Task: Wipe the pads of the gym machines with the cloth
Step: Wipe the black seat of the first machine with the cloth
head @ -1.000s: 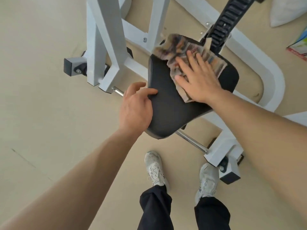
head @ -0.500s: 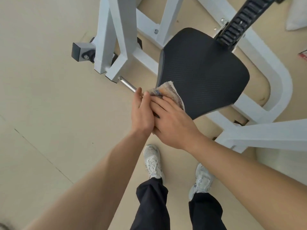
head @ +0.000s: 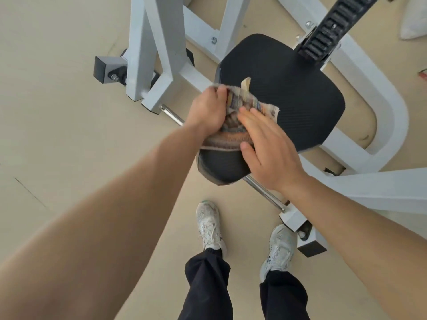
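Your striped multi-coloured woven cloth (head: 242,102) is sitting on the near-left part of the black textured seat pad (head: 295,95), all scrunched up rather than flat. Your left hand (head: 206,110) has its fingers curled round the cloth's bunched end right at the pad's left edge, and your right hand (head: 270,144) isn't gripping anything, just lying flat with straight fingers (head: 251,116) pressing the cloth down onto the pad.

Stuff I'd watch out for:

- With the cloth wadded like that, only a small patch is probably touching the pad, so you could end up leaving streaks or skipping bits. The whole far-right half of the pad looks uncovered.
- You're working right at the pad's left edge, so a hard pull could drag the cloth off the side.
- Sweep too far and a loose corner could snag on the black toothed adjuster post (head: 328,31) at the pad's far side.
- The chrome bar (head: 263,189) runs just under the pad's near edge, easy to bang your knuckles on.
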Available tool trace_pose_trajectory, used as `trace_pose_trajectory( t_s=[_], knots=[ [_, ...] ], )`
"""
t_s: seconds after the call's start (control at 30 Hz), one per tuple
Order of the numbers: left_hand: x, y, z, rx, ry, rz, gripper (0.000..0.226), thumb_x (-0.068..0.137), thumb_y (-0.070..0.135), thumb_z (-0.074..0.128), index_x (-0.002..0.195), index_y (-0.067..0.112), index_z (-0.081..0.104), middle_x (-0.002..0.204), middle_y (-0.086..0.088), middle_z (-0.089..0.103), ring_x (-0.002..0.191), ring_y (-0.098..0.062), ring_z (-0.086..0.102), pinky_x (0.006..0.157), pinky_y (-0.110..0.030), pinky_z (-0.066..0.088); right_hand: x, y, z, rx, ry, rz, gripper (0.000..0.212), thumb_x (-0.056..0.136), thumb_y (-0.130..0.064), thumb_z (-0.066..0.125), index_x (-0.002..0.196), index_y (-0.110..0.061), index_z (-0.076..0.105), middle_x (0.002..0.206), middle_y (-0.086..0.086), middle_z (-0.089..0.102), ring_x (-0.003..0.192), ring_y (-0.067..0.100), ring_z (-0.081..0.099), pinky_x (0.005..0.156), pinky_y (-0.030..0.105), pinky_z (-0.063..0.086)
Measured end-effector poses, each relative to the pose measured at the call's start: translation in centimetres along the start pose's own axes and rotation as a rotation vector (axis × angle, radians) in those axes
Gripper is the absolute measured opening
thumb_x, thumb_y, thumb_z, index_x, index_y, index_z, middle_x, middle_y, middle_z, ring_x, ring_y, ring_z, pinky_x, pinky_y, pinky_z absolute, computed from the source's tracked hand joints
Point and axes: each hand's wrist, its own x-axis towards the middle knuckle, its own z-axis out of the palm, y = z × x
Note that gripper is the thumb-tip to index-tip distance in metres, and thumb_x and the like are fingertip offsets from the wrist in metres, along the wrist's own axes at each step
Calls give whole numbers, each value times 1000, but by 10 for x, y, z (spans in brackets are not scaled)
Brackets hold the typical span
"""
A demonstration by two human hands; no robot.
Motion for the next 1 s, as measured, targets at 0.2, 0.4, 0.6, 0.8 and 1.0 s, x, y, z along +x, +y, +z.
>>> trace_pose_trajectory(
  t_s=[0.2, 0.4, 0.6, 0.8, 1.0],
  knots=[
    [-13, -5, 0, -4, 26, 43, 43, 106, 42, 36, 133, 13, 53, 121, -6, 63, 103, -22, 56, 84, -28, 36, 2, -20, 8, -136, -40, 100, 61, 100, -34, 33, 156, -7, 33, 165, 11, 29, 154, 31, 21, 126, 47, 14],
    [-126, -59, 27, -142, 231, 66, 41, 106, 28, 40, 144, 13, 44, 134, -2, 53, 119, -11, 50, 92, -12, 33, -73, -38, 12, -110, -140, -75, 60, 99, -30, 41, 154, -9, 35, 167, 8, 24, 155, 31, 16, 126, 49, 18],
    [-174, -91, 90, 209, 275, 147, 80, 99, 45, 46, 155, 10, 0, 161, -32, 13, 152, -40, 14, 122, -53, 24, -109, -27, 31, -44, -59, -44, 38, 93, -15, 55, 130, -7, 56, 163, 11, 32, 155, 30, 20, 120, 53, 28],
    [-127, -99, 53, 697, 461, 717, 78, 95, 53, 62, 145, -3, 42, 150, -31, 42, 142, -49, 37, 116, -58, 33, -107, 8, 33, -194, -5, -36, 41, 84, -10, 56, 125, -11, 62, 165, 10, 27, 154, 27, 20, 123, 54, 22],
    [-121, -53, 60, 960, 325, 690, 68, 104, 41, 52, 148, -8, 37, 154, -30, 38, 144, -44, 38, 116, -54, 35, -110, 31, 27, -114, 80, 139, 38, 87, -5, 55, 125, -5, 59, 163, 15, 26, 153, 30, 23, 124, 47, 19]
  ],
)
